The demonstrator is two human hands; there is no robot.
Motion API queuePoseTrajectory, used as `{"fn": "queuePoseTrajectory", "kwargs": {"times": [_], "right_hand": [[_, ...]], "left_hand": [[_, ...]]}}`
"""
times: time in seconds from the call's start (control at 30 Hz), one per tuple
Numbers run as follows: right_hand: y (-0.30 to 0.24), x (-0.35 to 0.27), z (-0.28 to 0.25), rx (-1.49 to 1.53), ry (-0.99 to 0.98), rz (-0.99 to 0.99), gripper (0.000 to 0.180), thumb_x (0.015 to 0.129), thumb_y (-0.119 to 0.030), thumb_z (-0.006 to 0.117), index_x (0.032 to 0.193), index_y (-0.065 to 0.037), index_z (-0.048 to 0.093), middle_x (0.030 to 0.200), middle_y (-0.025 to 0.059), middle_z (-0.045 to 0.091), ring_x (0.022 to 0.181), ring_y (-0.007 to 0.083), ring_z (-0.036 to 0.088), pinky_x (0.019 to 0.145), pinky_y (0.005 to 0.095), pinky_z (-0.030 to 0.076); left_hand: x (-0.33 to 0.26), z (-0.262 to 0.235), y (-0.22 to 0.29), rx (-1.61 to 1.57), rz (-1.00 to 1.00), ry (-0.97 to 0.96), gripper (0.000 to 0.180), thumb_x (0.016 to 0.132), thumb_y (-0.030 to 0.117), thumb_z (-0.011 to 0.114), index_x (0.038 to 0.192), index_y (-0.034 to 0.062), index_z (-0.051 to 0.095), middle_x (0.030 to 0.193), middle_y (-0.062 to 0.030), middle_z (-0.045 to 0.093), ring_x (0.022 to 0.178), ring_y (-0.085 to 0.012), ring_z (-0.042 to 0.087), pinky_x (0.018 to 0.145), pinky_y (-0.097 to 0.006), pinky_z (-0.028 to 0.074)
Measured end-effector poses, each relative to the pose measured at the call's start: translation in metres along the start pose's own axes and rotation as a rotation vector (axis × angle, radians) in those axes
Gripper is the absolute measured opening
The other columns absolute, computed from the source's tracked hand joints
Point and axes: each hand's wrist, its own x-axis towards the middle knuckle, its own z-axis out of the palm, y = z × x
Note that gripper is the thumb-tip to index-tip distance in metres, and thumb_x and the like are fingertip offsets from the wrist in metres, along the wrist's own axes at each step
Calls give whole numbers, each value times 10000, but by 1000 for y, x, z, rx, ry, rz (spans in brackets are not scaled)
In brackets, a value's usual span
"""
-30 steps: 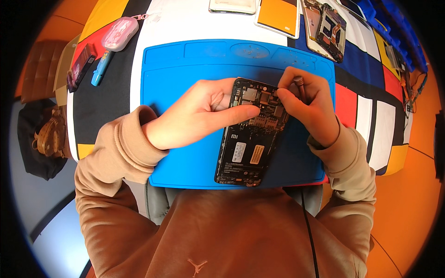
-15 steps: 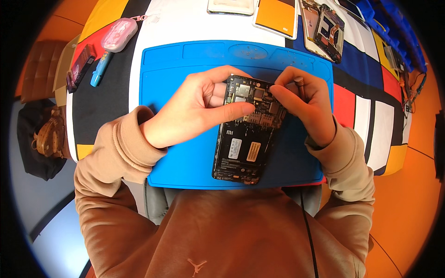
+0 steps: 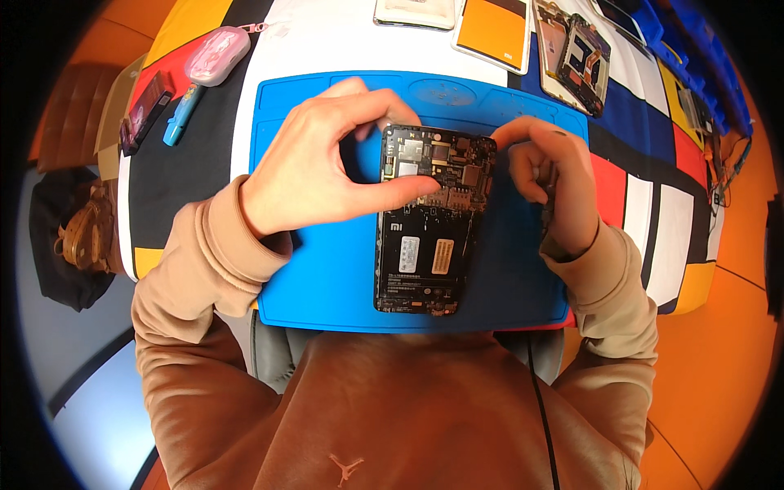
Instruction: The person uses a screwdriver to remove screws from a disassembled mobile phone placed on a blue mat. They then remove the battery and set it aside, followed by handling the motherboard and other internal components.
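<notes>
An opened smartphone [image 3: 425,269] with its back cover off shows a circuit board at the top and a black battery with two stickers below. My left hand [image 3: 327,163] grips it, thumb across the board and fingers at the upper left edge. At the phone's upper right corner is the index finger of my right hand [image 3: 563,175]. The other fingers of that hand curl around a slim dark tool [image 3: 549,196], mostly hidden in the palm; its kind I cannot tell. Under both hands lies a blue work mat [image 3: 327,286].
Beyond the mat lie a phone panel with an orange screen [image 3: 492,33], a white-edged device [image 3: 415,11] and a dismantled phone [image 3: 584,65]. At the left are a pink case [image 3: 216,55], a blue pen-like item [image 3: 183,116] and a dark box [image 3: 149,106]. Blue bins [image 3: 694,65] stand far right.
My right hand has drawn back slightly to the right from the board, its index finger now at the corner. The phone has turned a little more upright and shifted slightly left with my left hand.
</notes>
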Motion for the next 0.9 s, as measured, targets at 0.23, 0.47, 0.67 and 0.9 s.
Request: {"fn": "queuePoseTrajectory", "kwargs": {"times": [0.23,0.47,0.67,0.9], "right_hand": [[13,4,-4,159,306,-204,712,978,-491,169,781,6,637,532,1,453,492,86,346,504,259,268],[9,-2,-11,102,368,-222,681,1035,-450,228,803,33,647,575,67,547,518,114,459,540,236,381],[12,8,1,68,425,-346,229,987,-186,579,1026,29,651,845,144,694,757,178,686,662,240,491],[16,16,-1,18,332,-303,168,930,-108,662,1059,0,650,886,95,703,817,164,696,698,231,494]], "left_hand": [[2,1,-13,305,173,-30,385,746,329,783,960,51,625,896,-79,583,865,-269,495,829,-364,364],[-2,2,-10,341,178,-64,451,703,299,806,1029,55,612,999,-61,573,903,-249,489,849,-356,339],[-2,4,-10,316,184,-73,523,677,327,826,1078,59,625,1009,-61,551,898,-249,490,832,-347,354],[8,4,-20,312,251,-75,517,679,331,830,1070,57,633,1007,-72,543,888,-261,491,819,-345,371]]}}
